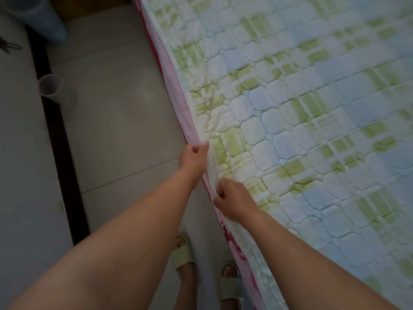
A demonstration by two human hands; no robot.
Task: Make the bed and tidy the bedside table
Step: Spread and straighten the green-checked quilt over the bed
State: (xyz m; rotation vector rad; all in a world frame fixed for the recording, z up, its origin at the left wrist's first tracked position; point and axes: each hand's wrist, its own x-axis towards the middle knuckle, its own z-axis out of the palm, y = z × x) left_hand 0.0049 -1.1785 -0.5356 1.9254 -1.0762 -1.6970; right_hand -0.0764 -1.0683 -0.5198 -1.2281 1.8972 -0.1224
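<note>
Nearest the camera, two feet in pale green slippers [183, 253] are seen on the grey tiled floor [111, 130], set just beside the side of the bed. Two bare forearms are stretched forward from the lower corners towards the bed's edge. The right hand [234, 200] is placed on the border of the quilted cover [312, 130], with its fingers [220, 195] curled in and closed on the cover's hem. A little farther along the same edge, the left hand [193, 156] is held with its fingers [204, 145] pinched narrowly round the hem. The cover, patterned in green, pale blue and white with stitched rounded squares, is spread flat over the top of the bed, and the right side of the view is filled by it. Small creases are seen in it near the left hand. Under its edge a pink and red sheet [176, 86] is shown, hung down the bed's side along the whole visible length. Beyond the hands, to the left, a dark strip [55, 121] is laid across the floor. A translucent cup [49, 86] is stood on this strip or just beside it; which of the two cannot be told. Farthest off, in the top left corner, a blurred blue-grey cylindrical object [44, 19] is seen
</note>
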